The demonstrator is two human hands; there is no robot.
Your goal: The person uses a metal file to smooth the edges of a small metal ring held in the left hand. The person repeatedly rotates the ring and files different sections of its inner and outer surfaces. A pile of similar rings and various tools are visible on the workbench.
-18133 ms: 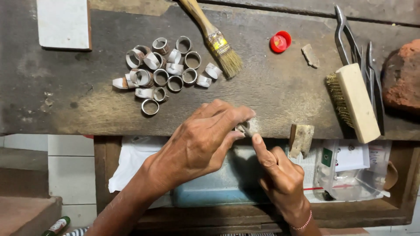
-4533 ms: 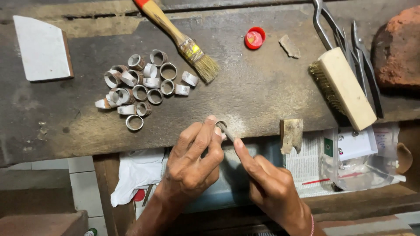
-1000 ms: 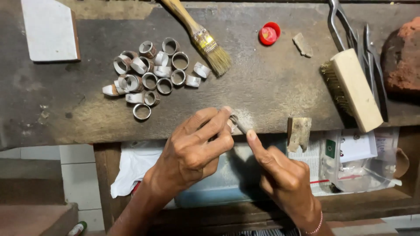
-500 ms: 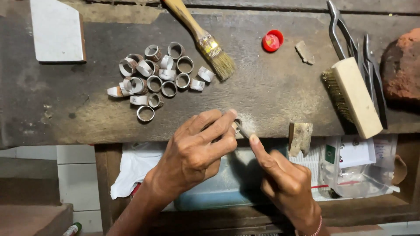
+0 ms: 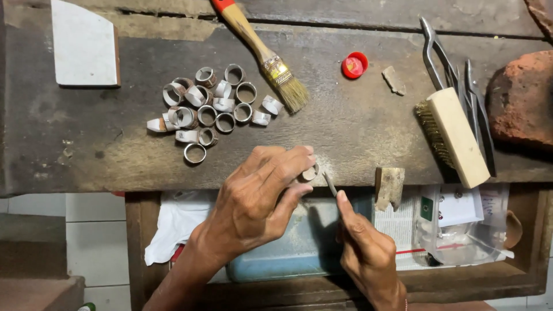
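Observation:
My left hand (image 5: pixel 259 198) pinches a small metal ring (image 5: pixel 310 172) between thumb and fingers at the front edge of the dark wooden bench (image 5: pixel 103 155). My right hand (image 5: pixel 366 253) grips a thin metal file (image 5: pixel 329 183), its tip laid against the ring. Pale filing dust lies on the wood just behind the ring. A cluster of several similar metal rings (image 5: pixel 210 106) rests on the bench to the upper left of my hands.
A paintbrush (image 5: pixel 262 52), red bottle cap (image 5: pixel 354 64), wire brush with wooden back (image 5: pixel 455 135), pliers (image 5: pixel 438 55) and a reddish brick (image 5: pixel 521 98) lie on the bench. A white tile (image 5: pixel 83 43) sits far left. A wooden peg (image 5: pixel 389 187) juts from the edge above an open drawer (image 5: pixel 461 224) holding papers.
My hands have stayed at the bench edge with the ring and file. The file has shifted slightly against the ring; the view has wobbled a little.

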